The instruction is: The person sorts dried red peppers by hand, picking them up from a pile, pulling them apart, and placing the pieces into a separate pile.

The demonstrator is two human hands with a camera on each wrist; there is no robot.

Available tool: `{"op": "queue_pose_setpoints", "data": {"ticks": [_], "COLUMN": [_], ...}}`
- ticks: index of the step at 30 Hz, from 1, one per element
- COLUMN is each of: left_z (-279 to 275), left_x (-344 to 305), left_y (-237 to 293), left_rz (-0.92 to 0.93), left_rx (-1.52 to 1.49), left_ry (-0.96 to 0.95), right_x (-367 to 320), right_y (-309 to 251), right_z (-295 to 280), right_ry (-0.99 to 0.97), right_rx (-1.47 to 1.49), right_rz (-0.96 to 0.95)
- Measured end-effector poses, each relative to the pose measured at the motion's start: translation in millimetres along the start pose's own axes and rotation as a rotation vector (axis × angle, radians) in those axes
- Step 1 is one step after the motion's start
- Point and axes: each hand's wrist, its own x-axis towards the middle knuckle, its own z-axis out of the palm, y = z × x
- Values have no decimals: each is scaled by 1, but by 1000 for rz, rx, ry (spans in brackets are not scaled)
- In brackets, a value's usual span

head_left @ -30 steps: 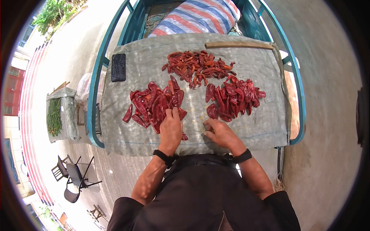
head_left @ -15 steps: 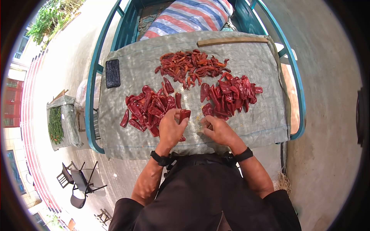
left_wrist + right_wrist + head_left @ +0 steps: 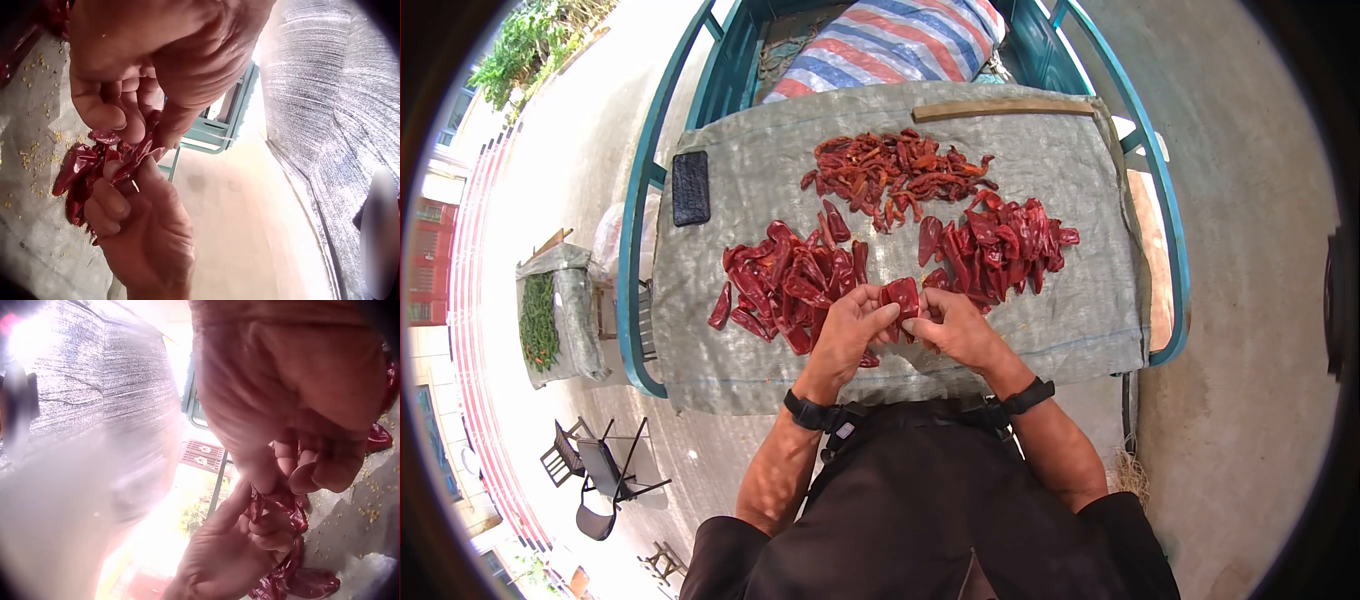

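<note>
A glossy dark red dried chili pepper point(image 3: 902, 297) is pinched between both hands near the front of the cloth-covered surface. My left hand point(image 3: 844, 335) grips its left side with thumb and fingers. On its right side, the thumb and fingers of my right hand point(image 3: 963, 333) pinch it; both thumbs meet close together at the pepper in the left wrist view. A loose pile of whole red peppers point(image 3: 785, 275) lies beyond the left hand. Beyond the right hand sits another pile of glossy peppers point(image 3: 1008, 245). Farther back spreads a heap of thinner, orange-red pepper pieces point(image 3: 895, 170).
Grey woven cloth point(image 3: 1090, 300) covers the surface, with scattered yellow seeds point(image 3: 31, 156). A black phone-like slab point(image 3: 691, 188) lies at left, a wooden strip point(image 3: 1000, 108) along the back. Teal rails point(image 3: 1165, 250) flank both sides. A striped bag point(image 3: 890, 45) lies behind.
The left hand has picked a pepper from the left pile and brought it rightward to the middle. The right hand has moved in and now pinches it too.
</note>
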Motion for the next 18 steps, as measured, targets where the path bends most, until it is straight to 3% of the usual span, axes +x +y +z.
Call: {"op": "queue_pose_setpoints", "data": {"ticks": [3, 5, 10, 15, 18], "left_z": [-1, -5, -9, 2, 0], "left_x": [-4, -3, -1, 7, 13], "left_y": [-4, -10, -12, -12, -21], "left_rz": [-13, -33, -23, 33, 112], "left_rx": [-28, 42, 122, 128, 153], "left_ry": [62, 125, 148, 187, 194], "right_x": [-3, -6, -7, 10, 9], "right_y": [23, 41, 23, 16, 17], "right_z": [-3, -8, -19, -23, -27], "right_ry": [5, 76, 267, 513, 604], "right_rx": [-10, -181, -423, -510, -739], "right_rz": [67, 3, -39, -219, -275]}}
